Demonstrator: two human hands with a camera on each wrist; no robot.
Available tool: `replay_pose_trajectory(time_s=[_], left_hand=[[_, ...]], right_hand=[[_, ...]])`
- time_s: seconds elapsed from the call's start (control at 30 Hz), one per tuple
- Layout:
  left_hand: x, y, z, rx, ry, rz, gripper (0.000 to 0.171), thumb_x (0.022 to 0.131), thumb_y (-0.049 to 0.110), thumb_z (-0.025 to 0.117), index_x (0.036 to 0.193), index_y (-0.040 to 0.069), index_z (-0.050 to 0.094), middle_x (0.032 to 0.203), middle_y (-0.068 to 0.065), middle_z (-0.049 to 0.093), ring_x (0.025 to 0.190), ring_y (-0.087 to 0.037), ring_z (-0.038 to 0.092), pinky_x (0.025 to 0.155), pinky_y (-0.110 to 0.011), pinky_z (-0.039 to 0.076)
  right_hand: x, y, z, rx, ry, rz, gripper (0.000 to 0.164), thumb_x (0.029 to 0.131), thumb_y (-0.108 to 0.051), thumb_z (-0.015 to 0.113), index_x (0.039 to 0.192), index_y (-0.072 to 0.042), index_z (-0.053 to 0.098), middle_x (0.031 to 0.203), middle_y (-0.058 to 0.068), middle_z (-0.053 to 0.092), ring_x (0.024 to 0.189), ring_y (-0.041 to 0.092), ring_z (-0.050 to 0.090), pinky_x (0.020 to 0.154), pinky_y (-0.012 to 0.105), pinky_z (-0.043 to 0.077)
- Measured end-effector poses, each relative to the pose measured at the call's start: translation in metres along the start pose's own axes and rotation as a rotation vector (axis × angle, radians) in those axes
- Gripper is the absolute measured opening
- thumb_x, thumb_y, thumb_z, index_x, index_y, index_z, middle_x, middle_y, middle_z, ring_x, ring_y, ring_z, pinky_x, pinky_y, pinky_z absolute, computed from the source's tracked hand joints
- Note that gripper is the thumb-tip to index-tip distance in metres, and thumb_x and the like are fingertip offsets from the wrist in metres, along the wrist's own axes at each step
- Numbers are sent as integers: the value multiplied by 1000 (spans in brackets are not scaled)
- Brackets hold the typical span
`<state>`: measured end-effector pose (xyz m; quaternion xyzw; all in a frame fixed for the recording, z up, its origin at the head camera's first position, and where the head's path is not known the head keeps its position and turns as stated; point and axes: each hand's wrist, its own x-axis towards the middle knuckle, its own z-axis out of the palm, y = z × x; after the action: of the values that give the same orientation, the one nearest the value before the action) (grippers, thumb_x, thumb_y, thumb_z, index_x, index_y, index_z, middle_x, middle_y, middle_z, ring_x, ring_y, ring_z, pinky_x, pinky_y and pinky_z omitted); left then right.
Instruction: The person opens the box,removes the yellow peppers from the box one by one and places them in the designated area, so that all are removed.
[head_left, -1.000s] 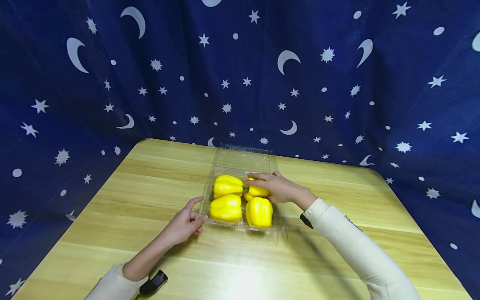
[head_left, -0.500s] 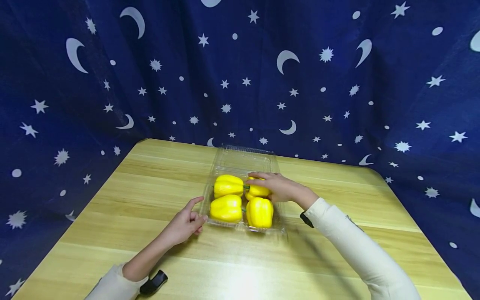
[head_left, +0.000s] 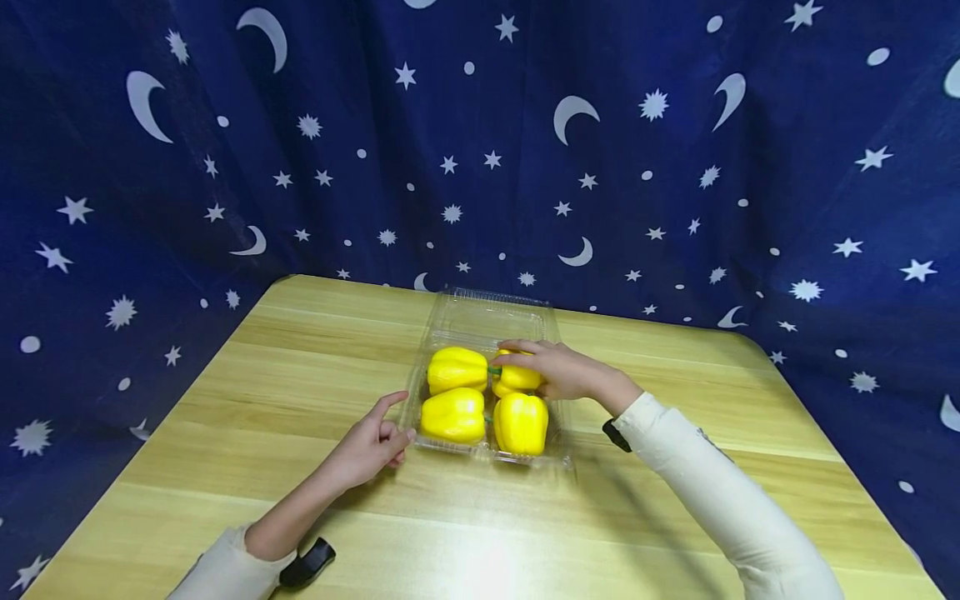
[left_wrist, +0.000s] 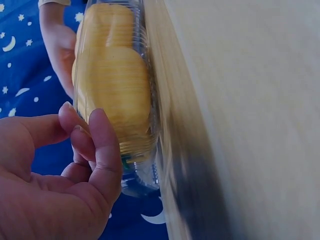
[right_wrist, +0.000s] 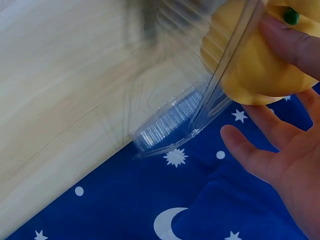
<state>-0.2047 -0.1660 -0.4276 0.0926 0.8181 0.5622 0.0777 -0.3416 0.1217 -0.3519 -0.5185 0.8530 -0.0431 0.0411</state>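
Several yellow bell peppers sit in a clear plastic container (head_left: 420, 343), whose hinged lid (head_left: 491, 315) lies folded back at the far side. My right hand (head_left: 562, 369) grips the far right bell pepper (head_left: 517, 379), partly covering it. In the right wrist view, fingers curve round that pepper (right_wrist: 260, 70) beside its green stem. At the container's near left corner, my left hand (head_left: 369, 446) pinches the plastic edge with thumb and index finger. The near right pepper (head_left: 521, 423), near left pepper (head_left: 453, 415) and far left pepper (head_left: 457, 370) lie untouched.
Under the container is a light wooden table (head_left: 315, 367). A dark blue curtain (head_left: 480, 125) with white moons and stars hangs behind and at both sides. Black straps (head_left: 307, 565) circle the wrists over pale sleeves.
My right hand and the far right pepper have shifted very slightly to the right. The left hand stays at the container's corner. The head view has tilted slightly.
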Motion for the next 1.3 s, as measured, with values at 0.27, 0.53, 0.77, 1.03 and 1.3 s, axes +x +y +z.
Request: replay_pose_trajectory(time_s=[0.27, 0.53, 0.77, 1.03, 1.3], left_hand=[[1, 4, 1, -26, -7, -7, 61, 91, 13, 54, 141, 2, 20, 63, -5, 53, 59, -19, 53, 59, -30, 50], [0, 6, 1, -38, -18, -7, 64, 92, 17, 55, 142, 4, 18, 63, -7, 53, 59, -18, 53, 60, -28, 50], [0, 7, 2, -48, -22, -9, 63, 92, 14, 53, 143, 4, 18, 64, -8, 53, 59, -19, 52, 60, -29, 50], [1, 6, 3, -55, -27, -16, 63, 92, 15, 54, 143, 4, 18, 64, -11, 54, 58, -18, 51, 58, -29, 49], [-1, 5, 2, -57, -25, -14, 64, 92, 16, 54, 143, 4, 17, 64, -8, 53, 59, -19, 53, 59, -28, 50]], right_hand=[[-5, -5, -8, -32, -30, 43, 72, 68, 9, 71, 130, -21, 48, 143, 7, 36, 119, 38, 44, 88, 66, 36], [-9, -6, -17, -66, -2, 61, 72, 68, 7, 74, 129, -23, 48, 143, 6, 36, 118, 39, 44, 86, 65, 38], [-15, -6, -24, -56, 34, 87, 73, 67, 8, 75, 128, -22, 49, 142, 6, 36, 118, 39, 43, 88, 66, 36], [-24, -2, -26, -78, 78, 119, 70, 66, 3, 77, 125, -22, 50, 141, 8, 38, 117, 39, 45, 85, 60, 41], [-31, 1, -33, -84, 105, 165, 71, 65, 3, 77, 126, -21, 50, 140, 10, 39, 115, 42, 46, 84, 58, 42]])
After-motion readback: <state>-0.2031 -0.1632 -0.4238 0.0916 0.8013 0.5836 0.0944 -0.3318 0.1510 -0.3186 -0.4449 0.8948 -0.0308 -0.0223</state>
